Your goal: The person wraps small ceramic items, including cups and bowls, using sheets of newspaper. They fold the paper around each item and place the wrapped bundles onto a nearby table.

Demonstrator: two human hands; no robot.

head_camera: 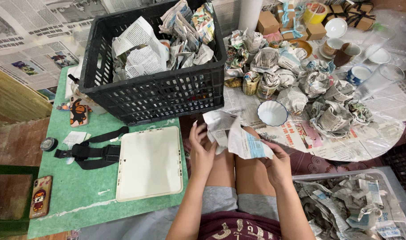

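Between both hands (202,149) (277,163), pinched newspaper wrapping (236,135).

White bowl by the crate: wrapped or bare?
Bare. The white bowl sits upright and unwrapped on the newspaper-covered table, its empty inside showing, beside paper-wrapped bundles.

Bare forearms and bare knees, grey shorts, a maroon top with pale printed lettering.

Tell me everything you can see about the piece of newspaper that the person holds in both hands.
The piece of newspaper is a crumpled, creased sheet of thin printed paper, mostly white-grey with a small blue patch near its right edge. It is held up above the person's knees, partly folded over itself. The left hand grips its left edge and the right hand pinches its lower right corner. Nothing else touches it.
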